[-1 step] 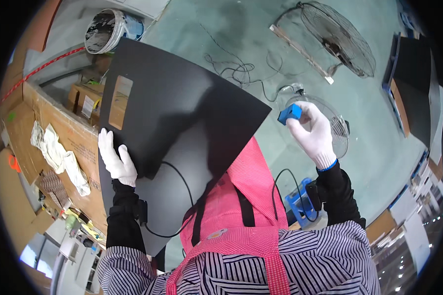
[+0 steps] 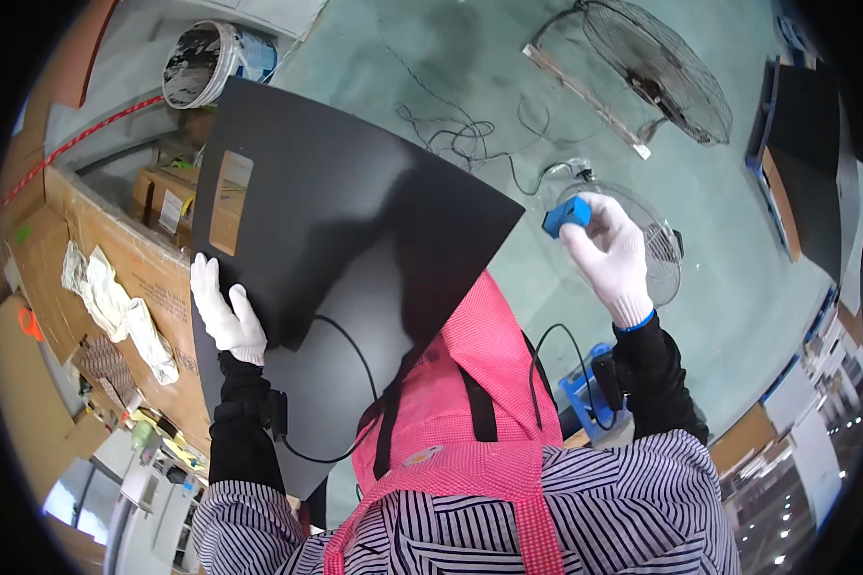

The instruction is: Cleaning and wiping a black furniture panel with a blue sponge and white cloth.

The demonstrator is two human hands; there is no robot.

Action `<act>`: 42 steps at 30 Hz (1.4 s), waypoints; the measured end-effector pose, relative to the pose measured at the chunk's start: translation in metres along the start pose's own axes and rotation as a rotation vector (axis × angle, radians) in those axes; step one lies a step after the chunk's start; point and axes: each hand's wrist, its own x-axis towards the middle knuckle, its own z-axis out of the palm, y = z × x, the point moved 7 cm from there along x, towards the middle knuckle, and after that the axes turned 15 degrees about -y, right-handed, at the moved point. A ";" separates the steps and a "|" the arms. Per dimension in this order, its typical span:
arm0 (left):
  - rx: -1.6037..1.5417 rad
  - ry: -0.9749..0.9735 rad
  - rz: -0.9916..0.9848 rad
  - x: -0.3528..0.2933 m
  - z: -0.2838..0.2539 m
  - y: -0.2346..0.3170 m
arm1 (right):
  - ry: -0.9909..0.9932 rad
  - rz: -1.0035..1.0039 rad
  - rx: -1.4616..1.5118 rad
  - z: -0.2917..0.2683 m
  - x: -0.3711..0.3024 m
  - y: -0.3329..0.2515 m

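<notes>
A large black panel with a rectangular cutout near its left edge lies tilted in front of me, its right corner out over the floor. My left hand, in a white glove, rests flat on the panel at its left edge, fingers stretched out and thumb apart. To the right of the panel's corner, my right hand, also gloved in white, pinches a small blue block between thumb and fingers. The block is held in the air, apart from the panel.
At left stands a cardboard-covered bench with white gloves on it. A stained bucket is at the far left. On the floor lie a large fan, a smaller fan guard and tangled cable. A blue plastic stool is near my right forearm.
The blue block has turned slightly in my right hand. The panel's right corner sits a touch further left and lower in view. My left hand keeps its place on the panel.
</notes>
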 end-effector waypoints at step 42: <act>-0.121 0.012 -0.030 0.000 0.006 -0.004 | -0.570 -0.522 -0.053 0.067 0.147 -0.100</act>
